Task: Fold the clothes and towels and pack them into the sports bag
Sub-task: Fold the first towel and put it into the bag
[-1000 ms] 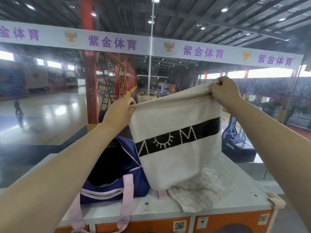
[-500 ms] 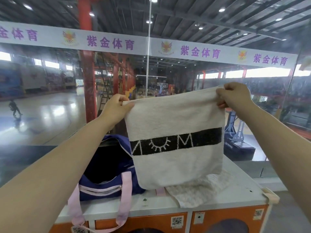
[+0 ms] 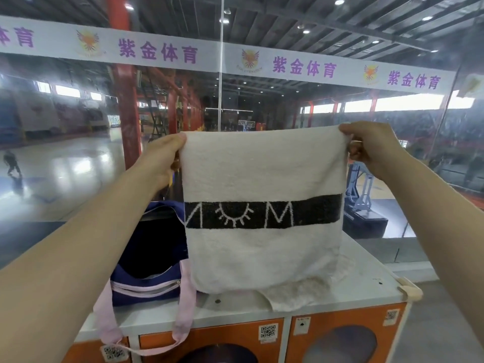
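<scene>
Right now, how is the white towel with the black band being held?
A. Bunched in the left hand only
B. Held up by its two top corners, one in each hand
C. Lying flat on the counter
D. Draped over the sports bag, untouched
B: the left hand and right hand each pinch a top corner of the white towel, which hangs in front of the open sports bag.

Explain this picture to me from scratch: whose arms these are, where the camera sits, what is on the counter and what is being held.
No machine here: a person wears one camera on the head, so the picture looks forward and down over their own bare arms. The left hand and right hand each have a grip on a top corner of a white towel with a black band, hanging spread in the air. Below is a white counter on orange cabinets. On it stands an open navy sports bag with pink straps, and beside it lies a second pale towel, partly hidden.
</scene>
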### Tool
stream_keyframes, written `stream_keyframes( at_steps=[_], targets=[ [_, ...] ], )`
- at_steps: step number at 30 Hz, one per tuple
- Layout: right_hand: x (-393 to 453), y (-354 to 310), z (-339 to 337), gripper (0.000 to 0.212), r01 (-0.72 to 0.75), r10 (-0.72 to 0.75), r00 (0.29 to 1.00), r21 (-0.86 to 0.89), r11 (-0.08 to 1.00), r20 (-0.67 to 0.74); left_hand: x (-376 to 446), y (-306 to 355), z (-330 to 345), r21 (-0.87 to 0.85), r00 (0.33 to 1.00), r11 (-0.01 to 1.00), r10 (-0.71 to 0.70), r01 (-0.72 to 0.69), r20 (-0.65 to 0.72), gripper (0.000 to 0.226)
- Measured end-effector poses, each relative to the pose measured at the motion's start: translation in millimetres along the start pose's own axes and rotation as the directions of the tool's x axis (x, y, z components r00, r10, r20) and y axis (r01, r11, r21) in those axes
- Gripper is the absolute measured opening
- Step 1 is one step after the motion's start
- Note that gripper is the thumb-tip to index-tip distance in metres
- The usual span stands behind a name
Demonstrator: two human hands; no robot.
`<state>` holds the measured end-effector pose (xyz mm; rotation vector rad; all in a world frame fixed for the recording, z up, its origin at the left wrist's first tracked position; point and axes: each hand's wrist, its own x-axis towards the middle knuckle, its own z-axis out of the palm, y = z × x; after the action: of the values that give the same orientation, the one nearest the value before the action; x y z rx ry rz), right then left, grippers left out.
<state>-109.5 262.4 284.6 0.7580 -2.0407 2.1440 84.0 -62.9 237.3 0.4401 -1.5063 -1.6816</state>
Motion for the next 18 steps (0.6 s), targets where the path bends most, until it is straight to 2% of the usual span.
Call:
stream_keyframes(
  at_steps=[4,8,10,13,18],
  targets=[
    [8,24,0,0.009,-0.018,0.015,1.0,-0.167,0.986,-0.019,15,-25,6,0.332,0.986,0.932,0.163,-0.142,-0.036,0.018],
    [21,66,1,0.008,-0.161,0.165,0.986,-0.179,0.971,0.011,30,-67,14,0.437,0.99,0.893,0.134,-0.108,-0.03,0.019],
    [25,88,3,0.004,-0.233,0.238,0.971,-0.131,0.963,0.022,37,-88,18,0.425,0.998,0.904,0.056,-0.037,-0.033,0.018],
    [32,122,5,0.004,-0.256,0.265,0.962,-0.12,0.959,0.066,46,-117,20,0.299,0.998,0.952,-0.067,0.069,-0.018,0.019],
    [36,163,5,0.01,-0.267,0.274,0.959,-0.104,0.958,0.066,50,-151,19,0.267,0.991,0.955,-0.134,0.128,0.004,0.025]
  ],
)
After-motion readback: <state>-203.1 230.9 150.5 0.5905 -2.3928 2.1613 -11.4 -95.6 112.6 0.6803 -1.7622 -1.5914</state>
